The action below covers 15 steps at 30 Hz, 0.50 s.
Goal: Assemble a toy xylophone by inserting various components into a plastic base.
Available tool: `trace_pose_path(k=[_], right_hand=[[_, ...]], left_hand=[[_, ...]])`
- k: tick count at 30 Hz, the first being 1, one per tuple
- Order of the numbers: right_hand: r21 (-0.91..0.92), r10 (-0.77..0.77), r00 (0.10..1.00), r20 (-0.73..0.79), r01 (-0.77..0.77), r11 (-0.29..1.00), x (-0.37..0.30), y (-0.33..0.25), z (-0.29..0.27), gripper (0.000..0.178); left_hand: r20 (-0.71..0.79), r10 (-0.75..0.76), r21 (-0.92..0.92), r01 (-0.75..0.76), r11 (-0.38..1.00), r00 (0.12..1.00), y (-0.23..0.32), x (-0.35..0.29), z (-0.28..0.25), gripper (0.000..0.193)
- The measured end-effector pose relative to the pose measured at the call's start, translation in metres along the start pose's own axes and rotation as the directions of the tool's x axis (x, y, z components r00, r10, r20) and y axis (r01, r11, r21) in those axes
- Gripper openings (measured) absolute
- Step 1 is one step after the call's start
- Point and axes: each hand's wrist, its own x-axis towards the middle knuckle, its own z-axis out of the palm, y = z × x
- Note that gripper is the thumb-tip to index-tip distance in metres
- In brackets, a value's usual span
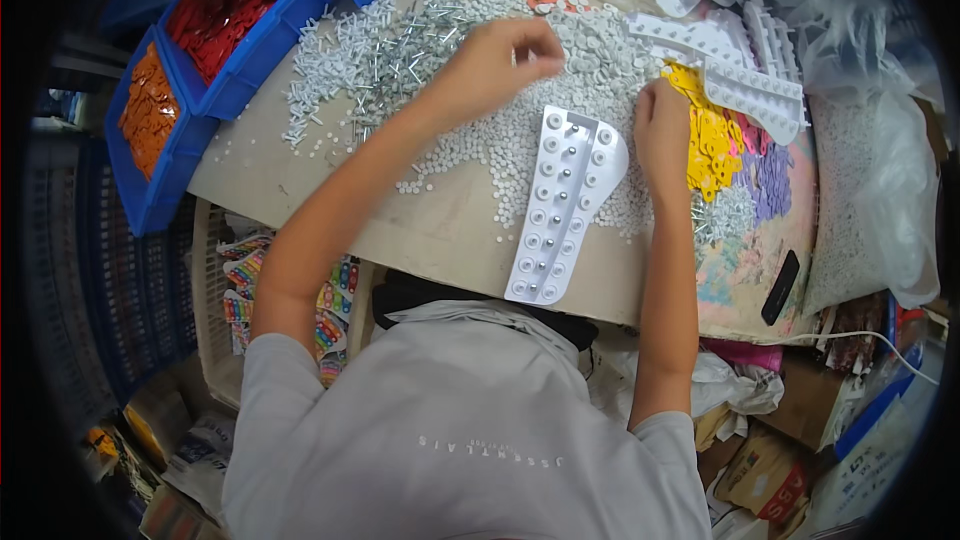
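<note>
A white moulded plastic piece (568,210) lies on the table in front of me, with round studs along both sides and metal pins down its middle channel. Beyond its upper left, my left hand (497,65) hovers over a heap of small white round caps (600,50), fingers curled toward the thumb; whatever they may pinch is hidden. To the right of the piece, my right hand (664,130) is closed at the edge of a pile of flat yellow plastic pieces (708,145). Its fingertips are turned away, so I cannot make out their contents.
Metal pins (400,65) and white pegs (325,70) lie left of the caps. Blue bins (205,100) hold red and orange pieces. More white moulded pieces (750,80) stack at far right, near purple pieces (768,180), a black phone-like object (780,287) and a clear bag (870,210).
</note>
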Motion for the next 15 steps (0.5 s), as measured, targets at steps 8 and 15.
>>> trace_pose_path(k=[8,15], right_hand=[[0.171,0.018,0.999,-0.038,-0.011,0.985,-0.006,-0.004,-0.009,0.01],[0.169,0.075,0.994,0.079,-0.088,0.982,0.002,0.005,0.006,0.007]], left_hand=[[0.142,-0.108,-0.158,0.13,0.979,0.984,0.033,-0.09,0.025,0.012],[0.095,-0.152,-0.177,0.167,0.97,0.984,0.024,-0.108,0.028,0.01]])
